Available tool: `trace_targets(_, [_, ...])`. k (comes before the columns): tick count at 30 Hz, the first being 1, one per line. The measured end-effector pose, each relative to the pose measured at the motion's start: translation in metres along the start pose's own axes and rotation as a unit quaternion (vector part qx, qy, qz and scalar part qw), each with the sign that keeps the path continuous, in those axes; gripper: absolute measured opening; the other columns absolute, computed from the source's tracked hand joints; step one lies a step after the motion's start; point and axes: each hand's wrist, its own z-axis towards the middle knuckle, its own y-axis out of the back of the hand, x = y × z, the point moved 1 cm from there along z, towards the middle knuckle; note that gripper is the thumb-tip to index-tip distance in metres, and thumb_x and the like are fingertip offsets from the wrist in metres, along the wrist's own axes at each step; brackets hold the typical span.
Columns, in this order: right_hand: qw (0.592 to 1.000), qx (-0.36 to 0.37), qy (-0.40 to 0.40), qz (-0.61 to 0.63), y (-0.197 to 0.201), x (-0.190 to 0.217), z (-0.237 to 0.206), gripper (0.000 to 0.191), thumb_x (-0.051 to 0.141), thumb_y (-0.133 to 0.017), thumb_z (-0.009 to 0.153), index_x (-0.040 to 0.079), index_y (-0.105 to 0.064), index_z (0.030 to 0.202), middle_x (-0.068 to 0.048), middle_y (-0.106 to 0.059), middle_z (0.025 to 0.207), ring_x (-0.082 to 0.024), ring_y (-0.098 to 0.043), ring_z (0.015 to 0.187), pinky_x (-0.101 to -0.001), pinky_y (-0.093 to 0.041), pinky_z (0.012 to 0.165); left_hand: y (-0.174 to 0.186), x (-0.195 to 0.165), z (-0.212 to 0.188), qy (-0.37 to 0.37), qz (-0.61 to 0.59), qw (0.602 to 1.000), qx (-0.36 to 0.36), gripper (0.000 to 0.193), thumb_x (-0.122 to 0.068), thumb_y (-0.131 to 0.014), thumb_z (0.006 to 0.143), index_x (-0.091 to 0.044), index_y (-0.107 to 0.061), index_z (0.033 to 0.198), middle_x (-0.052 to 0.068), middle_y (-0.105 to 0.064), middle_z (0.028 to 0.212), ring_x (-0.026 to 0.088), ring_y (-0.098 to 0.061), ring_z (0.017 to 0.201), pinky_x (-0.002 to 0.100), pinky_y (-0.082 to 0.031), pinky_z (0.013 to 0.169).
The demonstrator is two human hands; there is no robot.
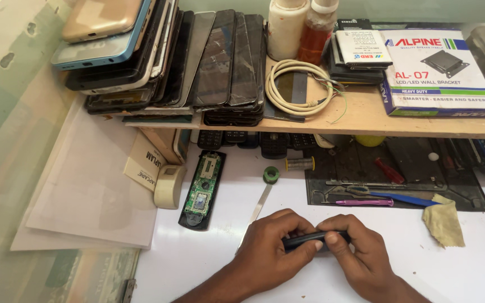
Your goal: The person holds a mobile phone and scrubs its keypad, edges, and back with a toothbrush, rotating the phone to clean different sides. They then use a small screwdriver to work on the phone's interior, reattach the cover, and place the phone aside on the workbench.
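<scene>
We hold the small, long black plastic piece (310,239) sideways between our left hand (273,247) and right hand (360,252), both closed on its ends, equally near.

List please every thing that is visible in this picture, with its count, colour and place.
small bar-shaped object: one, black, held between both hands over the white table
opened device with circuit board: one, black case, green board, left of the hands
metal strip: one, silver, above the left hand
tape roll: one, green, under the shelf edge
cloth: one, yellowish, right of the hands
pen-like tool: one, pink, on the dark mat
phones: a stack, count unclear, mostly black, on the wooden shelf
coiled cable: one, cream, shelf
bottles: two, white and orange-brown, shelf
box: one, white and blue, shelf right
left hand: one, gripping the object
right hand: one, gripping the object
</scene>
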Motion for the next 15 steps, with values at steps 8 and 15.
trace_targets(8, [0.991, -0.055, -0.01, 0.118, 0.007, 0.008, 0.009, 0.027, 0.023, -0.052, 0.106, 0.0, -0.058, 0.119, -0.008, -0.072, 0.09, -0.012, -0.07, 0.075, -0.027, -0.06, 0.066, -0.005, 0.014, 0.005, 0.048, -0.021, 0.998, -0.035, 0.024, -0.024, -0.078, 0.088, -0.004, -0.072, 0.099, 0.002, -0.071, 0.08, 0.009, -0.064, 0.067, 0.026, -0.051, 0.058])
trace_targets(15, [0.991, 0.002, -0.034, 0.126, 0.008, 0.017, 0.014, 0.032, 0.026, -0.054, 0.103, -0.001, -0.057, 0.121, -0.009, -0.073, 0.08, -0.012, -0.072, 0.07, -0.0276, -0.06, 0.062, 0.0, 0.022, 0.008, 0.013, -0.081, 0.995, -0.062, 0.022, -0.019, -0.081, 0.089, -0.001, -0.073, 0.1, 0.002, -0.069, 0.078, 0.006, -0.056, 0.068, 0.025, -0.048, 0.059])
